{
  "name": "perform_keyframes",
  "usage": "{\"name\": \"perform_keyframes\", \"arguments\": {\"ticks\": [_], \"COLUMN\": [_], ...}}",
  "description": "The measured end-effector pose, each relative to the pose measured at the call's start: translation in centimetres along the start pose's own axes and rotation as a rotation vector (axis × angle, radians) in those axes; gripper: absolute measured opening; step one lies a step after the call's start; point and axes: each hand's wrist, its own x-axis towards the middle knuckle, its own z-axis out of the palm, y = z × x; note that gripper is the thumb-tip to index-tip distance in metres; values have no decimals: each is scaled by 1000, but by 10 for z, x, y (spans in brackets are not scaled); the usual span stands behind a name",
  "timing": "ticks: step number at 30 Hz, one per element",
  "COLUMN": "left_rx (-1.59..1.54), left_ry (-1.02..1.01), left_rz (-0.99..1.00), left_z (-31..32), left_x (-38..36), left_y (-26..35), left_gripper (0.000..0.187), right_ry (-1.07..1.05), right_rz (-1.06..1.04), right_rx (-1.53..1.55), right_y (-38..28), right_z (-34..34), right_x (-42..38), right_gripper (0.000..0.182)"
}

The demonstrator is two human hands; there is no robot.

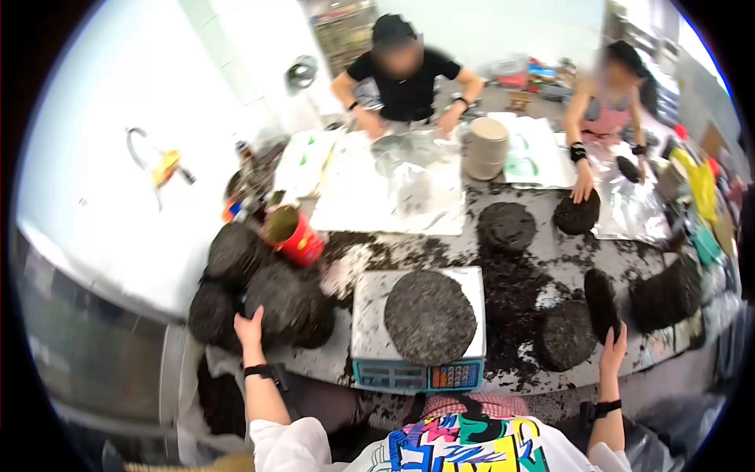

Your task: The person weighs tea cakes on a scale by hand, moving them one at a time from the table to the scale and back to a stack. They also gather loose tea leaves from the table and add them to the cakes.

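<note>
On the left, my left hand (249, 329) grips the edge of a dark round tea cake (278, 299) on a pile of such cakes; some fingers are hidden. My right hand (613, 351) holds another tea cake (602, 305) on its edge, its thin side facing me. Right beside it a tea cake (566, 337) lies on the table, and a row of cakes on edge (667, 291) stands to the right. Between my hands, a large tea cake (430, 317) lies flat on a digital scale (365, 315).
Loose tea leaves (515, 307) litter the table. A red tin (300, 240) stands behind the left pile. Across the table one person (405, 86) handles clear plastic over white sheets (346, 197); another person (605, 118) touches a tea cake (578, 214). A pale cylinder (487, 148) stands between them.
</note>
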Motion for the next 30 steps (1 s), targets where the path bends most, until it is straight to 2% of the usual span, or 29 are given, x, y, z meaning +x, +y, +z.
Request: {"name": "perform_keyframes", "arguments": {"ticks": [1,3,4,6,7,9,11,13,16,17,19,21,22,25,26,27,29,30], "left_rx": [84,-22,33,152,194,234,365,383,321,297,317,90,-43,-892,-873,-813,-957,-802], "left_ry": [-184,-182,-187,-209,-203,-267,-249,-303,-187,-154,71,-32,-11,-84,-137,-274,-569,-499], "left_rz": [-89,-151,-117,-45,51,45,27,60,81,90,394,313,266,-74,23,75,-15,102], "left_z": [17,10,7,3,0,-7,-9,-15,-21,-19,-2,-25,-28,-32,-24,-15,20,49], "left_x": [17,7,9,9,14,27,35,37,15,12,11,-6,-7,-15,-35,-64,-131,-149], "left_y": [-12,23,28,29,21,15,19,27,49,48,20,53,59,88,105,129,170,169], "left_gripper": [88,92,91,87,84,85,88,90,84,81,71,68,62,59,59,62,66,66], "right_ry": [177,67,-6,-137,-100,122,135,108,100,71,-4,-100,-121,-137,-148,-64,-111,-137], "right_rz": [68,435,618,730,745,871,887,896,980,970,955,901,872,721,664,610,433,333], "right_rx": [59,649,959,1122,1130,1089,1151,1075,893,902,923,917,876,894,909,951,900,815], "right_y": [13,-40,-65,-60,-56,-70,-75,-65,-100,-98,-86,-78,-77,-85,-93,-111,-139,-152], "right_z": [8,10,22,47,62,84,92,94,89,89,90,88,85,81,79,84,95,101], "right_x": [-1,-13,-22,-55,-72,-94,-107,-109,-97,-96,-94,-95,-95,-97,-99,-98,-96,-96], "right_gripper": [32,37,39,40,39,48,62,70,77,77,78,81,74,52,46,30,31,29]}}
